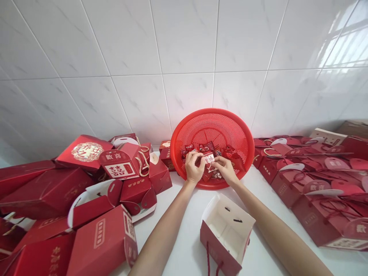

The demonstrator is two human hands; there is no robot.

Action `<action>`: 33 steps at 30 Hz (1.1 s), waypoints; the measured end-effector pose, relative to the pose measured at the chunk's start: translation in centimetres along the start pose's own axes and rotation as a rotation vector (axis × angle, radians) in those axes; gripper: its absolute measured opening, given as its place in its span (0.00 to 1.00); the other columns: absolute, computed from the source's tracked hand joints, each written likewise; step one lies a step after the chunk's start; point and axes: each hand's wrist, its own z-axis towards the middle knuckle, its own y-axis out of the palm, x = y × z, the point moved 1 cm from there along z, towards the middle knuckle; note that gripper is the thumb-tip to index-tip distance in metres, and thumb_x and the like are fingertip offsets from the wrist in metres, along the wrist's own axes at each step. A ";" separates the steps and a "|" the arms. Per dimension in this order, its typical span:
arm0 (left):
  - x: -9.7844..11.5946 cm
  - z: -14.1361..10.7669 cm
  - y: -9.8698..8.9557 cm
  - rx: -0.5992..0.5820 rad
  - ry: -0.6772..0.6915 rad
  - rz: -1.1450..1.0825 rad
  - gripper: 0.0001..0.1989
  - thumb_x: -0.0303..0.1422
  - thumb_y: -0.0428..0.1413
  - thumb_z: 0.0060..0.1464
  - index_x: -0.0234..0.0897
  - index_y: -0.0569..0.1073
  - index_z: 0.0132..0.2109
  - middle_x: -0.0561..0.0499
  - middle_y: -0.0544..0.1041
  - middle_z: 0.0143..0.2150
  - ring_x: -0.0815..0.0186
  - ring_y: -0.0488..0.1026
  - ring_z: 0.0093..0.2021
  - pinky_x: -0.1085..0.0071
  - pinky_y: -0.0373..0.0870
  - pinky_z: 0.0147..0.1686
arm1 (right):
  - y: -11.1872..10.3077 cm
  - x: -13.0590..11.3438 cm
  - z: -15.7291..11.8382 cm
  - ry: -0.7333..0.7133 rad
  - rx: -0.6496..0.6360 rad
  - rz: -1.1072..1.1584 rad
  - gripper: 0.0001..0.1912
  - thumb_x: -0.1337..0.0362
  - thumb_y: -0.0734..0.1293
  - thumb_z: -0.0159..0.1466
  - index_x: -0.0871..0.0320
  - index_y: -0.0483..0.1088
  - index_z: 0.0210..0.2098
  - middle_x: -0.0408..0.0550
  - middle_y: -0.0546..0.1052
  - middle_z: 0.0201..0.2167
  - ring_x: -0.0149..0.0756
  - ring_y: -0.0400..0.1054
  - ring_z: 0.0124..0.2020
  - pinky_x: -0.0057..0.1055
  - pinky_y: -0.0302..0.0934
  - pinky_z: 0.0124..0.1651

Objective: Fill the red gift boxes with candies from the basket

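Note:
Over the front of a red plastic sieve basket point(212, 112), both my hands pinch a small red-and-white packet point(208, 158) printed with characters. My left hand point(194, 166) grips its left edge with thumb and fingertips. On its right side are the bent fingers of my right hand point(225, 168). Beneath and behind it, several red wrapped sweets point(230, 151) lie in the tilted basket. Between my forearms stands an open red gift box point(222, 249) with a cream inside and a red cord handle; no contents show in it.
Many red gift boxes, some with rope handles, are heaped on the left, among them a large box point(100, 241). Closed boxes point(319, 218) stand in rows on the right. A tiled wall point(186, 46) rises behind the white tabletop point(184, 230).

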 end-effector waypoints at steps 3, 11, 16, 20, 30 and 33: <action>-0.4 -0.1 0.0 0.010 -0.055 0.145 0.08 0.29 0.55 0.56 0.40 0.75 0.43 0.43 0.75 0.50 0.56 0.71 0.55 0.60 0.63 0.60 | 0.3 -0.7 -0.4 0.000 -0.030 -0.020 0.15 0.51 0.72 0.52 0.56 0.69 0.29 0.43 0.76 0.21 0.37 0.72 0.24 0.32 0.67 0.27; -1.2 -1.0 0.9 -0.152 -0.044 0.319 0.16 0.32 0.56 0.57 0.38 0.74 0.52 0.42 0.73 0.60 0.52 0.63 0.65 0.53 0.53 0.66 | 0.2 -0.7 -2.7 -0.197 0.019 -0.514 0.09 0.56 0.64 0.59 0.55 0.68 0.31 0.42 0.74 0.21 0.35 0.68 0.23 0.30 0.61 0.29; 0.0 -1.3 1.0 -0.206 -0.012 0.402 0.14 0.31 0.57 0.55 0.38 0.76 0.49 0.43 0.76 0.55 0.52 0.67 0.60 0.54 0.58 0.62 | -0.8 0.6 -3.5 -0.170 0.090 -0.802 0.06 0.58 0.62 0.60 0.54 0.64 0.32 0.42 0.72 0.21 0.37 0.68 0.22 0.30 0.56 0.28; 0.9 -1.3 0.8 -0.275 -0.054 0.461 0.13 0.33 0.57 0.56 0.38 0.76 0.49 0.43 0.78 0.49 0.52 0.70 0.52 0.55 0.62 0.56 | -1.0 1.4 -3.6 -0.146 0.116 -0.860 0.09 0.58 0.60 0.64 0.55 0.66 0.40 0.46 0.76 0.25 0.40 0.71 0.25 0.30 0.57 0.29; 2.2 -1.8 0.6 -0.388 -0.129 0.583 0.13 0.37 0.55 0.58 0.37 0.76 0.48 0.41 0.77 0.47 0.50 0.69 0.51 0.54 0.61 0.52 | -1.0 3.5 -4.4 -0.488 0.291 -1.106 0.11 0.59 0.57 0.68 0.58 0.66 0.38 0.54 0.78 0.29 0.44 0.72 0.31 0.34 0.59 0.36; 2.3 -2.0 0.5 -0.407 -0.131 0.599 0.14 0.37 0.56 0.58 0.36 0.76 0.48 0.40 0.77 0.47 0.49 0.69 0.51 0.54 0.61 0.52 | -1.1 4.1 -4.3 -0.563 0.315 -1.138 0.13 0.59 0.55 0.70 0.59 0.66 0.39 0.54 0.77 0.29 0.44 0.71 0.32 0.35 0.58 0.36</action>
